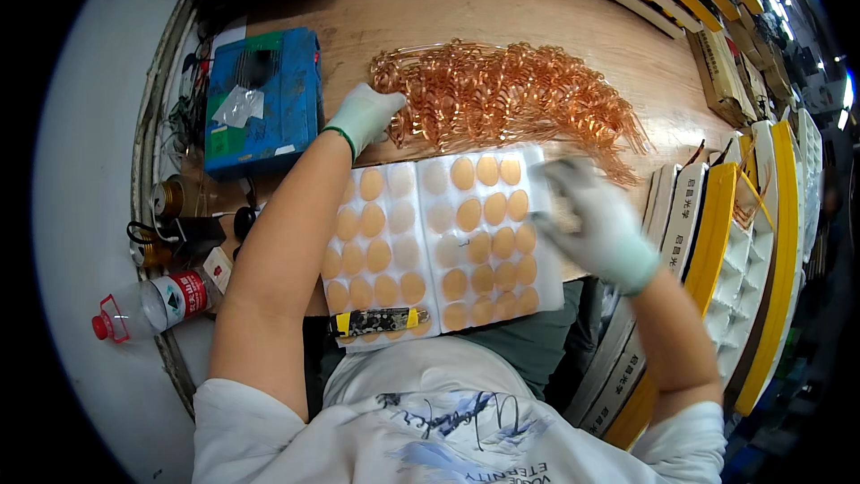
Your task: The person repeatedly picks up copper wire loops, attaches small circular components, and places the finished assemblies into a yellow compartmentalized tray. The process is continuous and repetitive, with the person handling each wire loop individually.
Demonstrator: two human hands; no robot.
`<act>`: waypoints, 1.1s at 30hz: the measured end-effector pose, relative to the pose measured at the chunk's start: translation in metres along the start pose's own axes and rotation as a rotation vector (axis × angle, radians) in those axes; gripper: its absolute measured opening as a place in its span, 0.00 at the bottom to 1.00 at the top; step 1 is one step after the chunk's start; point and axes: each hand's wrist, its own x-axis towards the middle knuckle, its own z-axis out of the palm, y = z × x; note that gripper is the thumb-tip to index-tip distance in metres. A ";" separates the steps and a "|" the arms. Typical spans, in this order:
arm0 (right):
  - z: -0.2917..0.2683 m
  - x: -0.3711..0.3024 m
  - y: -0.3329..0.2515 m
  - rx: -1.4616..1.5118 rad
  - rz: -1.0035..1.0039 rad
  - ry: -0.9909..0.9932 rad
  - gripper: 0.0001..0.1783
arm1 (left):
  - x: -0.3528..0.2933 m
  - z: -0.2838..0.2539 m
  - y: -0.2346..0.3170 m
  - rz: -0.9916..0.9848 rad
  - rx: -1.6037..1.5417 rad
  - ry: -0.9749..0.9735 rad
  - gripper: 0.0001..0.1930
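Note:
My left hand (365,118), in a pale glove with a green cuff, is at the left end of a long heap of coiled copper wire pieces (502,94). Its fingers are closed on the wire there; the thumb side is partly hidden. My right hand (596,220), also gloved and with greyish fingertips, is smeared by motion over the right edge of a white sheet (434,255). Rows of round tan discs (480,246) cover much of this sheet, with pale blank circles among them. A black-and-yellow tool (380,322), perhaps a utility knife, lies across its lower left part.
A worn blue box (262,103) stands left on the wooden table (331,0). Below it are a dark adapter (197,235) with cables and a red-capped plastic bottle (148,306). Stacked white and yellow compartment trays (717,251) line the right; cartons (721,76) edge the back.

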 end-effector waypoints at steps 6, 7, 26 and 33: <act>0.150 0.103 -0.094 0.005 -0.047 0.039 0.20 | -0.020 -0.018 0.012 0.046 -0.040 0.119 0.27; 0.158 0.113 -0.108 -0.026 0.048 0.031 0.21 | -0.016 -0.020 0.006 0.035 0.068 0.159 0.29; 0.136 -0.044 -0.111 0.480 -0.161 0.222 0.10 | -0.257 -0.044 -0.020 0.389 -0.387 -0.024 0.11; 0.130 -0.111 -0.148 0.955 0.085 0.496 0.12 | -0.355 -0.013 -0.057 0.610 0.054 -0.314 0.15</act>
